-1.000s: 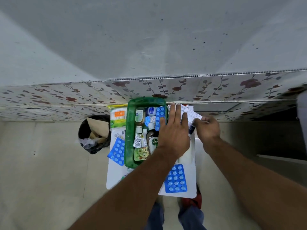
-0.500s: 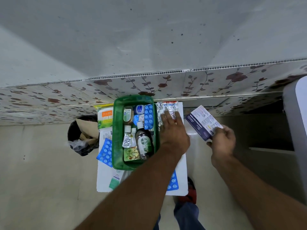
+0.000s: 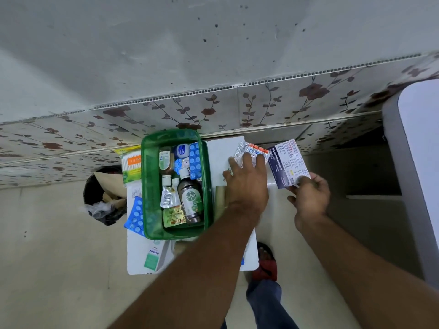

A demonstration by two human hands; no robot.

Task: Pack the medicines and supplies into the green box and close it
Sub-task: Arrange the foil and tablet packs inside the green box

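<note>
- The green box (image 3: 176, 186) stands open on the left part of the small white counter (image 3: 217, 155), its far end close to the flowered wall panel, so items can be dropped in from above; no lid shows.
- Inside, a brown Dettol bottle (image 3: 190, 201) lies on its side along the box's length, probably because it packs lower that way. Blue blister packs (image 3: 195, 160) stand against the right wall, and a silver strip (image 3: 167, 197) and a green sachet (image 3: 174, 217) fill the near left.
- The left hand (image 3: 247, 184) reaches to the far right of the box and grasps a foil tablet strip (image 3: 251, 151) between thumb and fingers, lifted off the counter, likely on its way into the box.
- The right hand (image 3: 308, 198) pinches a carton of medicated dressings (image 3: 288, 163) by its near corner, holding it beyond the counter's right edge with the printed face up, apparently waiting its turn while the left hand works.
- Still outside the box: a cotton bud pack (image 3: 131, 166) and a blue blister sheet (image 3: 136, 216) wedged at its left, and a white-and-green carton (image 3: 153, 256) near the counter's near edge.
- Packing looks partly done; closing must wait.
</note>
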